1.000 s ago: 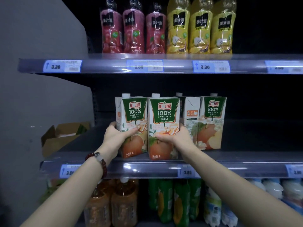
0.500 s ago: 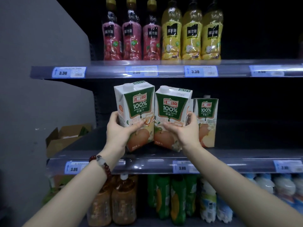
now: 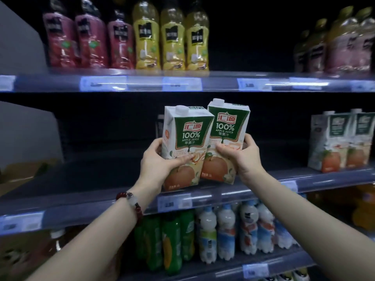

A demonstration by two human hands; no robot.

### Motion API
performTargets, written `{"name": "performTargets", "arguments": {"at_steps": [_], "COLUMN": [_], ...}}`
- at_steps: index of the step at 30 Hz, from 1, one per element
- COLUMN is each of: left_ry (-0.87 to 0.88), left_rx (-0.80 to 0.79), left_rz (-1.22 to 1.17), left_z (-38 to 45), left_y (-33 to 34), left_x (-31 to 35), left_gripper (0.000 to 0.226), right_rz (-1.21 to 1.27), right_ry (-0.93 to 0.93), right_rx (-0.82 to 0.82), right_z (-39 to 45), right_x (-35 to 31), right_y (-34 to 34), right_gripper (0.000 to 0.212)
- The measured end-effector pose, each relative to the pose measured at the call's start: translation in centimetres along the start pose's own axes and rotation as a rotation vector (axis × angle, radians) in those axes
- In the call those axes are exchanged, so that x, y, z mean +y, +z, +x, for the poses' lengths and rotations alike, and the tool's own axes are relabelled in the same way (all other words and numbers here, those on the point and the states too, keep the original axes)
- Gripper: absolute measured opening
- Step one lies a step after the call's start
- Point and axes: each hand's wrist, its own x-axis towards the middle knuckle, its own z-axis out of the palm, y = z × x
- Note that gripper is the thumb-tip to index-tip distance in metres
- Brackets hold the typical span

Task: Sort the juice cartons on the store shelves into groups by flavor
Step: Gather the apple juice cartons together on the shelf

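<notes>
I hold two green-and-white apple juice cartons side by side above the middle shelf (image 3: 101, 179). My left hand (image 3: 158, 165) grips the left carton (image 3: 187, 138) at its lower half. My right hand (image 3: 241, 157) grips the right carton (image 3: 228, 126), which tilts slightly right and sits a little higher. Both cartons are off the shelf and touch each other. Two more apple juice cartons (image 3: 343, 142) stand on the same shelf at the far right.
Red bottles (image 3: 89, 39) and yellow bottles (image 3: 172, 39) line the top shelf, more bottles (image 3: 341, 41) at its right. Green bottles (image 3: 162, 240) and white bottles (image 3: 233, 232) fill the shelf below. A cardboard box (image 3: 18, 175) lies at the left.
Both cartons have been lifted off the shelf and carried rightward along it. The view has swung right, so the cartons left standing are gone and two others appear at the far right.
</notes>
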Motion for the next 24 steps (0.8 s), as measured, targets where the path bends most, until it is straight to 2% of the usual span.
{"name": "performTargets", "arguments": {"at_steps": [5, 10, 17, 19, 22, 24], "left_ry": [-0.023, -0.075, -0.122, -0.146, -0.187, -0.215], "left_rx": [-0.024, -0.038, -0.004, 0.015, 0.032, 0.033], "left_rz": [-0.1, -0.185, -0.245, -0.276, -0.304, -0.318], "left_z": [1.4, 2.4, 3.9, 4.2, 4.6, 4.9], "left_y": [8.2, 15.9, 25.1, 26.9, 28.4, 28.7], "left_x": [-0.3, -1.4, -2.7, -3.1, -3.5, -3.9], "left_gripper": [0.094, 0.088, 0.06, 0.057, 0.057, 0.052], "right_rz": [-0.056, -0.123, -0.131, -0.137, -0.147, -0.161], "right_ry": [-0.009, -0.027, 0.019, 0.045, 0.081, 0.085], "right_rx": [0.011, 0.024, -0.02, -0.054, -0.098, -0.127], "right_z": [2.9, 6.0, 10.4, 11.5, 12.6, 13.4], "right_x": [-1.4, -2.5, -2.5, -2.0, -0.8, -0.2], "right_y": [-7.3, -14.5, -23.2, -24.7, -25.8, -26.1], "right_gripper": [0.064, 0.065, 0.059, 0.065, 0.088, 0.093]}}
